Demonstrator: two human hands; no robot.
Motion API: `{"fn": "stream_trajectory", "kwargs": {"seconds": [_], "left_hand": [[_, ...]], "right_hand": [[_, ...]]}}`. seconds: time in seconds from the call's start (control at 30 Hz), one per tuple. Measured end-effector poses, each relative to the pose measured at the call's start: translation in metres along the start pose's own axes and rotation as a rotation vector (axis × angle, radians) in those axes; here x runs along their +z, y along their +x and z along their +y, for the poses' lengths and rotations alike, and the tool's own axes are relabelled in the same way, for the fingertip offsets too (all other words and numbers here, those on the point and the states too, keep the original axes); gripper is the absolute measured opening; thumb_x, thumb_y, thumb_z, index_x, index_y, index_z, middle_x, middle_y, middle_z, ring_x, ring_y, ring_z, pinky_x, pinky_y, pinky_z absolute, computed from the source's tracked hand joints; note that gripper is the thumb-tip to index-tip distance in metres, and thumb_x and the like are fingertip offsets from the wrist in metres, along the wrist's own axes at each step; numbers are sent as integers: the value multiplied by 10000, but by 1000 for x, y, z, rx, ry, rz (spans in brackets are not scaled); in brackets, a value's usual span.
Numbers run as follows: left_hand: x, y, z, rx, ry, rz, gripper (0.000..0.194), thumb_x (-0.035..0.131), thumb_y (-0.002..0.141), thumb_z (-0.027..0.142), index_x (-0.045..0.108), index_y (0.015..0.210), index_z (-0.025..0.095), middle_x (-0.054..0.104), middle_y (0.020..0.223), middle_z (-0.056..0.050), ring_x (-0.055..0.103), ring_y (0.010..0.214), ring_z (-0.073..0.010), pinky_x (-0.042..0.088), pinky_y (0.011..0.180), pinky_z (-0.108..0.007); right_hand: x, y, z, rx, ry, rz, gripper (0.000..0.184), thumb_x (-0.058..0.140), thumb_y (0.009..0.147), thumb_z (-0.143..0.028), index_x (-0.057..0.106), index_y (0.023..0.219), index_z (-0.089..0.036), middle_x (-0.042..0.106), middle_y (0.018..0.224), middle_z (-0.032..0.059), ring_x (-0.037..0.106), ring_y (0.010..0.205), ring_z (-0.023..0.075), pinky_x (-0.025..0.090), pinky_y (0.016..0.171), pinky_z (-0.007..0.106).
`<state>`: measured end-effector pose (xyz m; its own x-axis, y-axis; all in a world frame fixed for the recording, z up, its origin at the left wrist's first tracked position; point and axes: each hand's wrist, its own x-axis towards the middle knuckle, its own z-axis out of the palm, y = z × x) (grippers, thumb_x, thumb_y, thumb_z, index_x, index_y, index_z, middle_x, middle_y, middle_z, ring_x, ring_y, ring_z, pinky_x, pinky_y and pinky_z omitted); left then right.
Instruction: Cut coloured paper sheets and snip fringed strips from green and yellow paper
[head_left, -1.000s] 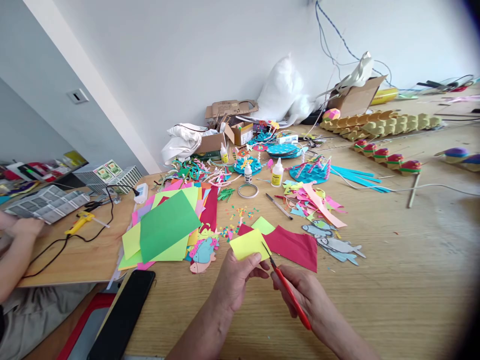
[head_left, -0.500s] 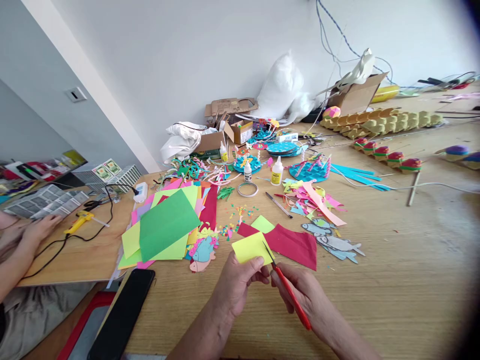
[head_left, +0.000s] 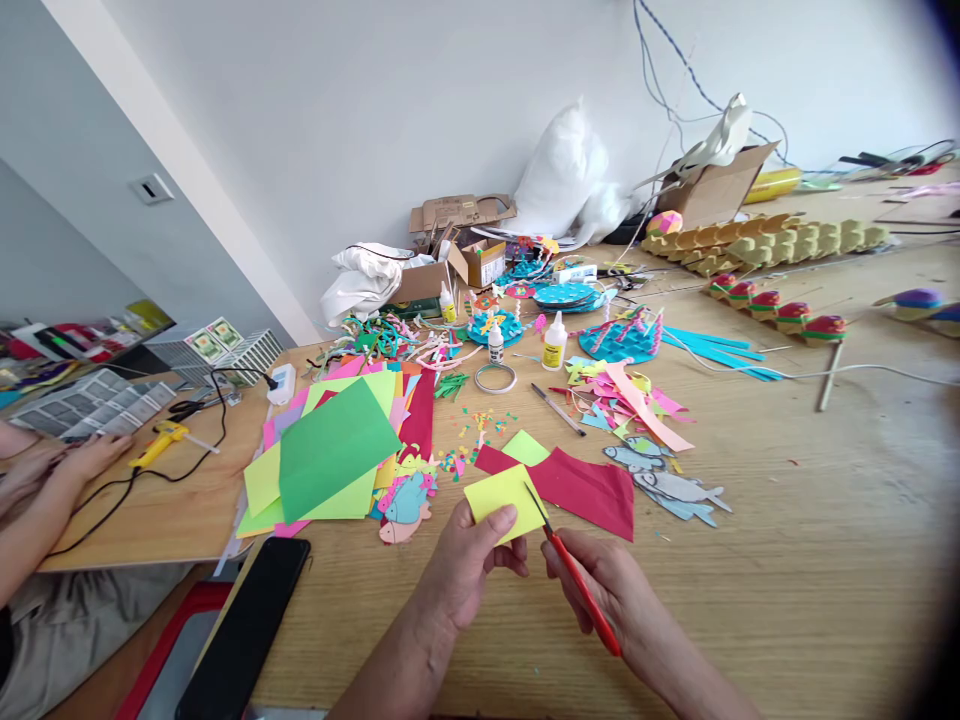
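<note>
My left hand (head_left: 469,560) pinches a small yellow sheet of paper (head_left: 499,503), thumb on top and fingers beneath. In my right hand (head_left: 600,580) are red-handled scissors (head_left: 581,590), their blades lying at the right edge of the yellow paper. Just beyond it is a dark red paper piece (head_left: 589,495) on the table, with a light green scrap (head_left: 526,447) behind. Grey paper fish (head_left: 679,488) rest to the right, and coloured paper fish (head_left: 407,505) to the left.
Stacked coloured sheets (head_left: 337,450) lie left, with a black phone (head_left: 247,620) at the front edge. Glue bottles (head_left: 554,345), a tape ring (head_left: 495,378), a pen (head_left: 559,410) and paper scraps (head_left: 637,390) stand or lie beyond. Another person's hand (head_left: 94,457) is at far left, near a glue gun (head_left: 161,442).
My left thumb has slid slightly left on the yellow paper, and the left fingers have shifted a little away from my right hand. The scissors have hardly moved.
</note>
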<state>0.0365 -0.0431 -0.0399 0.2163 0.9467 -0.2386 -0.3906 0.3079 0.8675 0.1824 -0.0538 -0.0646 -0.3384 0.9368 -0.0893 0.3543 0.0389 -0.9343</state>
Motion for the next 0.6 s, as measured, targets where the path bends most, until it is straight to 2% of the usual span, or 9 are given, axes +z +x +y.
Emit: {"fn": "stream_trajectory", "kwargs": {"seconds": [0.23,0.6], "left_hand": [[-2,3,-2,56,61,55,177,593,704,275,571,772,113,504,580,11,429,453,-70,365,393,-186],[1,1,0,29,117,-2,175,565,710,299,557,711,125,470,544,16,386,448,-71,324,399,-185]], "right_hand": [[4,1,6,5,-20,17,395,326,839,-460,470,588,-191,348,393,-67,345,350,82,254,358,195],[-5,-1,-10,-14,15,-80,372,330,860,-423,577,744,-170,377,493,-61,390,436,91,326,433,190]]}}
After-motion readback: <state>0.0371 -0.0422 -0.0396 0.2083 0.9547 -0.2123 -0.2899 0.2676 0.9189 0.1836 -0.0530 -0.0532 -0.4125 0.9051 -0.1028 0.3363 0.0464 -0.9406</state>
